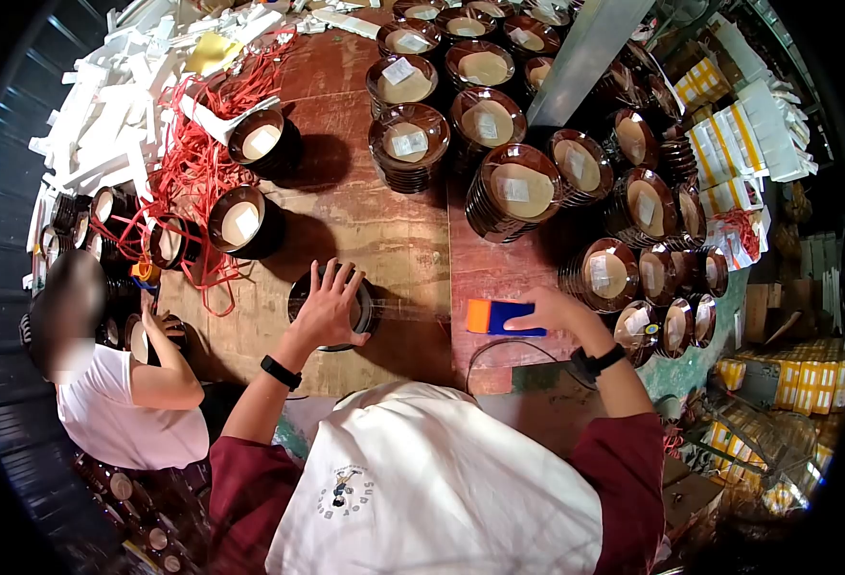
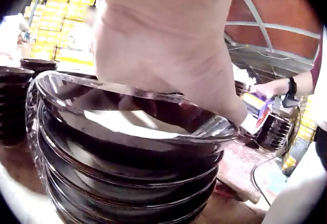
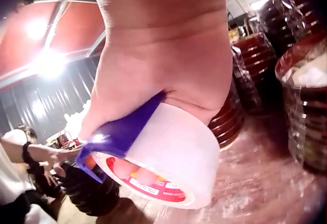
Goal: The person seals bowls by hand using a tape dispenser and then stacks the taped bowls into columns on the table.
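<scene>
**One hand steadies a bowl stack, the other holds the tape dispenser**

The left hand lies flat with fingers spread on top of a stack of dark glossy bowls, near the front edge of the wooden table. It presses down rather than grips, most likely to keep the wrapped stack from shifting. The bowls are deep brown and shiny, nested tightly, with a pale sheet lying inside the top one.

The right hand is curled around a tape dispenser with a blue and orange body and a roll of clear packing tape. It sits on the table just right of the stack, low and within reach of it.

More stacks of bowls, each topped with paper, crowd the far and right side of the table. White foam strips and red strapping are heaped at the far left corner. Another person works at the left edge.
</scene>
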The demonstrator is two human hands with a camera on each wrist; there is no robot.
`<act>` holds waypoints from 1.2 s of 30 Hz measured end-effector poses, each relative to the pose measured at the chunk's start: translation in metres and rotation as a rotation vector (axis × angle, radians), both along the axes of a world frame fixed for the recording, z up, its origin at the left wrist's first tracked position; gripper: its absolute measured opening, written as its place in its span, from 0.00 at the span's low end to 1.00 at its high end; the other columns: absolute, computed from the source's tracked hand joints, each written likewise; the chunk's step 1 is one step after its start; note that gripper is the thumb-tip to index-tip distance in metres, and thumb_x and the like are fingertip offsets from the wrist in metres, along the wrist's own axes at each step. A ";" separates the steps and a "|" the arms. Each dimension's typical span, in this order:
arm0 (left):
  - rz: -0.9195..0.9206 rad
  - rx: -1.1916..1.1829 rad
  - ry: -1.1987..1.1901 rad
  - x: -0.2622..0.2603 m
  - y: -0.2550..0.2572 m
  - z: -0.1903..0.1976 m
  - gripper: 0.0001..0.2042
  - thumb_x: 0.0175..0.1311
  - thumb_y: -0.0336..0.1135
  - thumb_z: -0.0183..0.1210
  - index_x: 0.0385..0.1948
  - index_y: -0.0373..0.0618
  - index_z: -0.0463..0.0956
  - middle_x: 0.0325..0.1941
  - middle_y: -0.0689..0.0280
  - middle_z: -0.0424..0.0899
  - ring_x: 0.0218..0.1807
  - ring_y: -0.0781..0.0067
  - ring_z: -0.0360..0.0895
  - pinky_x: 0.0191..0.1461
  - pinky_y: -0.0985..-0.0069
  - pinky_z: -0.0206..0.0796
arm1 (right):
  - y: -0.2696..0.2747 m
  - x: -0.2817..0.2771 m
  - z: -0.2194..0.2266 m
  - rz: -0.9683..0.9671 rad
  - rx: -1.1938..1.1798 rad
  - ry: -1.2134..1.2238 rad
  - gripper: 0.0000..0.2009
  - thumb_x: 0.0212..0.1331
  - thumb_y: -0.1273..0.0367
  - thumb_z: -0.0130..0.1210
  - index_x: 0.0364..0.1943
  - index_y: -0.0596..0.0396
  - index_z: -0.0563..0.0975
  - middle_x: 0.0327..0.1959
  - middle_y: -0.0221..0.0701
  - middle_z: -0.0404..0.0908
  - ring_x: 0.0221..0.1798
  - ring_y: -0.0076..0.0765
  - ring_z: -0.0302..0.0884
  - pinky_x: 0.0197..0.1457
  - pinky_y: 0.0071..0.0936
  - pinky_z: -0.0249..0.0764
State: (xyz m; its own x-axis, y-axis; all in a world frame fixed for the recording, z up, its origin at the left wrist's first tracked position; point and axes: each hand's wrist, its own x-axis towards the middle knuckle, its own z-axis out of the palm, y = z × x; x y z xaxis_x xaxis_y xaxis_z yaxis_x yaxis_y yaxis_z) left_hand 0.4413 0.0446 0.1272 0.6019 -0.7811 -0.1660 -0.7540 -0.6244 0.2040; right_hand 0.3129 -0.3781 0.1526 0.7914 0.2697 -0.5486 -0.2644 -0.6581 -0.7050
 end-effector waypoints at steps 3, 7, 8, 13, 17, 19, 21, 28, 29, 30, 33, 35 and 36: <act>0.004 0.012 0.006 0.000 0.002 0.002 0.55 0.37 0.64 0.69 0.67 0.36 0.60 0.70 0.46 0.63 0.75 0.37 0.50 0.78 0.37 0.32 | -0.007 -0.004 0.005 0.033 -0.016 -0.017 0.25 0.50 0.50 0.68 0.36 0.62 0.83 0.27 0.47 0.83 0.28 0.44 0.79 0.38 0.39 0.76; 0.003 0.013 -0.009 -0.003 0.002 -0.001 0.54 0.38 0.65 0.68 0.67 0.37 0.60 0.70 0.47 0.62 0.76 0.37 0.49 0.78 0.38 0.32 | 0.011 0.011 0.027 0.083 -0.227 0.080 0.26 0.51 0.50 0.68 0.38 0.62 0.83 0.28 0.47 0.84 0.29 0.44 0.79 0.39 0.39 0.76; 0.004 0.010 -0.020 -0.002 0.004 -0.002 0.54 0.38 0.65 0.68 0.67 0.38 0.60 0.70 0.47 0.62 0.76 0.37 0.49 0.78 0.37 0.32 | 0.010 0.010 0.024 0.068 -0.175 0.058 0.25 0.51 0.50 0.68 0.35 0.62 0.83 0.26 0.44 0.83 0.27 0.40 0.79 0.37 0.38 0.75; -0.003 -0.034 -0.025 -0.003 0.008 -0.010 0.54 0.38 0.66 0.67 0.67 0.39 0.60 0.70 0.48 0.62 0.76 0.37 0.49 0.77 0.36 0.32 | -0.012 0.005 0.012 0.059 -0.107 0.100 0.26 0.51 0.50 0.67 0.38 0.62 0.83 0.28 0.46 0.84 0.29 0.41 0.80 0.38 0.38 0.76; -0.004 0.018 -0.015 -0.001 0.004 -0.005 0.55 0.38 0.67 0.67 0.68 0.38 0.60 0.71 0.47 0.62 0.76 0.36 0.49 0.77 0.35 0.32 | -0.009 0.011 0.017 0.082 -0.178 0.017 0.27 0.51 0.47 0.66 0.35 0.62 0.84 0.27 0.47 0.83 0.27 0.47 0.80 0.36 0.41 0.76; -0.007 0.036 -0.007 0.000 0.000 -0.003 0.55 0.39 0.67 0.67 0.69 0.37 0.59 0.71 0.47 0.62 0.76 0.36 0.49 0.77 0.35 0.31 | 0.002 0.016 -0.027 0.188 -0.436 -0.087 0.36 0.48 0.37 0.60 0.31 0.65 0.83 0.30 0.54 0.82 0.32 0.59 0.82 0.39 0.49 0.76; -0.011 0.025 -0.017 -0.001 0.001 -0.004 0.55 0.38 0.67 0.68 0.68 0.36 0.60 0.71 0.46 0.62 0.75 0.36 0.50 0.77 0.35 0.32 | 0.029 0.024 -0.052 0.187 -0.471 -0.167 0.36 0.48 0.37 0.59 0.31 0.64 0.84 0.30 0.54 0.83 0.34 0.58 0.83 0.40 0.50 0.77; -0.008 -0.001 -0.029 -0.002 0.005 -0.009 0.56 0.38 0.68 0.66 0.69 0.36 0.59 0.72 0.46 0.61 0.76 0.37 0.49 0.77 0.35 0.31 | 0.148 0.050 -0.091 0.060 -0.497 -0.190 0.26 0.49 0.47 0.60 0.38 0.58 0.85 0.36 0.46 0.86 0.43 0.54 0.85 0.46 0.49 0.79; -0.006 -0.003 -0.027 -0.002 0.005 -0.009 0.56 0.38 0.67 0.66 0.69 0.36 0.59 0.72 0.46 0.61 0.76 0.37 0.49 0.77 0.35 0.30 | 0.156 0.053 -0.118 0.042 -0.504 -0.197 0.25 0.49 0.48 0.60 0.38 0.57 0.85 0.36 0.46 0.86 0.43 0.53 0.85 0.46 0.49 0.79; -0.006 0.001 -0.025 -0.002 0.005 -0.009 0.56 0.38 0.67 0.67 0.69 0.36 0.59 0.72 0.46 0.61 0.76 0.37 0.49 0.77 0.35 0.30 | 0.163 0.055 -0.149 0.025 -0.512 -0.203 0.25 0.49 0.48 0.60 0.37 0.56 0.85 0.36 0.45 0.86 0.43 0.53 0.85 0.46 0.49 0.79; 0.000 -0.002 -0.017 -0.002 0.005 -0.007 0.56 0.38 0.67 0.67 0.69 0.37 0.59 0.72 0.46 0.61 0.76 0.37 0.49 0.77 0.35 0.30 | 0.183 0.073 -0.130 0.001 -0.561 -0.085 0.21 0.51 0.51 0.62 0.35 0.56 0.86 0.37 0.45 0.87 0.44 0.53 0.85 0.45 0.47 0.80; 0.001 -0.018 -0.012 -0.002 0.006 -0.008 0.56 0.38 0.66 0.67 0.69 0.37 0.59 0.71 0.46 0.61 0.76 0.37 0.49 0.77 0.35 0.30 | 0.191 0.078 -0.134 -0.019 -0.512 -0.077 0.19 0.52 0.54 0.62 0.34 0.57 0.86 0.37 0.46 0.86 0.45 0.53 0.85 0.45 0.47 0.80; -0.001 -0.025 -0.011 -0.002 0.006 -0.009 0.56 0.38 0.66 0.67 0.69 0.37 0.59 0.71 0.46 0.61 0.76 0.37 0.49 0.77 0.35 0.30 | 0.196 0.081 -0.139 -0.013 -0.512 -0.063 0.18 0.53 0.55 0.62 0.35 0.58 0.86 0.37 0.47 0.86 0.45 0.54 0.85 0.45 0.47 0.80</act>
